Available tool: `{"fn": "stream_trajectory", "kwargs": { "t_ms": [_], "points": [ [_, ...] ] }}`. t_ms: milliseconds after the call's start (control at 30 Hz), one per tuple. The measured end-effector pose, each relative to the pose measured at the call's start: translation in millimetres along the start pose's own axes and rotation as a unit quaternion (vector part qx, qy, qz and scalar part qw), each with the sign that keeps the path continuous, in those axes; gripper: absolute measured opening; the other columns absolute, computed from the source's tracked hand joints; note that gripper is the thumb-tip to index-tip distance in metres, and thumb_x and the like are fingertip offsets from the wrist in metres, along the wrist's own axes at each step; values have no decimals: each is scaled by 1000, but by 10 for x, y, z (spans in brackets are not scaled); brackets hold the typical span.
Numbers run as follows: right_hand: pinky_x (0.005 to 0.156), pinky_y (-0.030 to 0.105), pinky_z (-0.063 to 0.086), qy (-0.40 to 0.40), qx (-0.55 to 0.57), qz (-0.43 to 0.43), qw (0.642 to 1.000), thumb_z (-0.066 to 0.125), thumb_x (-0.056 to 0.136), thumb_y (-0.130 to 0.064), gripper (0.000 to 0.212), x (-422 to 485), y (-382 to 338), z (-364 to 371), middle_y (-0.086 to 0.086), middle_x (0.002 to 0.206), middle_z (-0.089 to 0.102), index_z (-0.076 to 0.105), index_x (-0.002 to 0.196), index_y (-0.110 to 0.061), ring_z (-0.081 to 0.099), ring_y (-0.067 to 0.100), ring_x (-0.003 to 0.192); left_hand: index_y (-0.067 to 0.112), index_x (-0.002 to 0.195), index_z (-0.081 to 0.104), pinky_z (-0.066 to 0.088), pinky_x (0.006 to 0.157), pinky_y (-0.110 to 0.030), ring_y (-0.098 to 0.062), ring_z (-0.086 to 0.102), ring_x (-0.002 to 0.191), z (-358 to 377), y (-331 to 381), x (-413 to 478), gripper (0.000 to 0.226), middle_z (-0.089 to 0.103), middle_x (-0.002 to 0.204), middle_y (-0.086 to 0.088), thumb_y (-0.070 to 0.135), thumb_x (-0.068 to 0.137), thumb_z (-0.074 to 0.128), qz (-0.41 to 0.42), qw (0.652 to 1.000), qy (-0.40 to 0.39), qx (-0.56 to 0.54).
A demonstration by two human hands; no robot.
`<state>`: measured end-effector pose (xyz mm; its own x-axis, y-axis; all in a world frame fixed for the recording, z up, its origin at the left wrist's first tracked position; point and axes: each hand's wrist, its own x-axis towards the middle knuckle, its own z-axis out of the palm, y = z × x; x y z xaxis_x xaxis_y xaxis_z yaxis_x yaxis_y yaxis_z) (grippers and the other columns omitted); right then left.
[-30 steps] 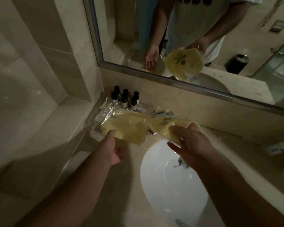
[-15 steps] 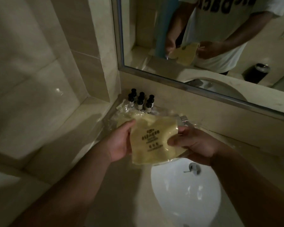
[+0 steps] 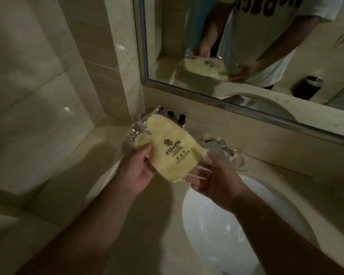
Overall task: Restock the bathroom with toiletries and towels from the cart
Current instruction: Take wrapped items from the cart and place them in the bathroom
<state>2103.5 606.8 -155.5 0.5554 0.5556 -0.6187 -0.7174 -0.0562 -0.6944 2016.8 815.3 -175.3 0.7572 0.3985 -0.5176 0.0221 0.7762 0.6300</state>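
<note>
Plastic-wrapped yellow mitt [image 3: 168, 149], both hands

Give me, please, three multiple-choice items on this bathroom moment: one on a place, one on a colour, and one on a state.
1. Where do the small dark-capped bottles stand?
A. In the sink
B. In the counter corner below the mirror
C. On the floor

2. What colour is the wrapped mitt?
A. Pale yellow
B. Dark blue
C. Red

3. How is the mitt held?
A. Lying alone on the counter
B. By one hand only
C. By both hands, above the counter

Answers:
1 B, their caps show behind the mitt, against the wall under the mirror frame.
2 A, yellow cloth inside clear plastic.
3 C, the left hand and right hand each have a grip on an edge.
</note>
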Motion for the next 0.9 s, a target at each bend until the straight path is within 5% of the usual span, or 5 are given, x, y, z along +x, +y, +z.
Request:
{"fn": "stream_trajectory", "kwargs": {
  "t_ms": [133,267,533,800,900],
  "points": [
    [84,39,52,13,-80,3,997,66,94,-28,31,120,157,185,11,95,70,65,117,-8,67,22,80,10,125,60,59,81,-45,-27,70,103,-101,-36,29,29,71,118,-13,13,96,58,2,1000,26,-3],
    [73,34,52,81,-172,-36,981,67,91,-13,4,304,135,239,8,81,66,66,91,-10,61,19,72,13,119,61,54,91,-46,-26,70,102,-222,-68,86,22,75,109,-11,17,97,57,-20,997,63,36],
    [55,29,45,172,-209,-62,961,65,87,-6,6,812,140,164,7,74,63,68,90,-11,56,16,60,13,118,60,55,87,-40,-25,64,109,-305,-48,340,23,69,116,-11,22,96,61,-52,987,124,90],
    [66,34,47,223,-227,-69,946,61,87,-11,13,1033,173,159,8,73,67,70,77,-11,60,22,69,9,119,60,48,102,-39,-20,61,106,-311,-52,612,29,66,114,-7,27,96,62,-52,950,159,262],
    [69,37,53,222,-203,-71,951,60,87,-11,10,972,160,173,14,84,69,70,85,-13,63,25,77,10,110,61,51,91,-36,-17,58,86,-319,-43,618,24,63,102,-7,28,95,63,-23,934,172,312]
  ]
}}
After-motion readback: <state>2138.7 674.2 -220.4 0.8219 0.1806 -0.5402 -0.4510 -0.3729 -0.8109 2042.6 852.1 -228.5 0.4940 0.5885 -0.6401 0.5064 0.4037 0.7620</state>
